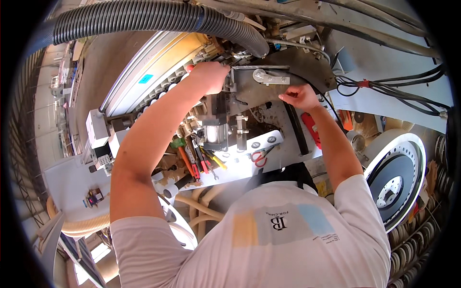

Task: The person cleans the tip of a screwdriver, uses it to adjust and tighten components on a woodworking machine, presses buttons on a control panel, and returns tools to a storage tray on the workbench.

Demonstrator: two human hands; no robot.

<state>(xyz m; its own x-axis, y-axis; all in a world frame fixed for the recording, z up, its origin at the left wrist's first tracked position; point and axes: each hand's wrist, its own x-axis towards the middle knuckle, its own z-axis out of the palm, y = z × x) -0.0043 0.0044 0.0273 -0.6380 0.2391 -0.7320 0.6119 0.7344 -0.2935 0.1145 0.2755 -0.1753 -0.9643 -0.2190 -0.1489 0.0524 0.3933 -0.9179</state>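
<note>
My left hand [210, 78] reaches far forward over the machine, its fingers curled down beside a metal bracket [233, 81]. A small red part [190, 68] shows just left of it. What those fingers grip, if anything, is hidden. Over the machine's grey metal plate [254, 91], my right hand [301, 97] is closed, thumb against the fingertips; anything pinched there is too small to make out. A silver lever-like fitting [270, 77] sits on the plate between my hands. Below it stands a clear-and-metal cylinder [214, 134].
Pliers and screwdrivers [197, 161], red-handled scissors [259, 158] and a red tool [311, 128] lie on the work surface near my body. A ribbed hose [129, 21] arches overhead. At right are a large round wheel [396, 185] and black cables [384, 86].
</note>
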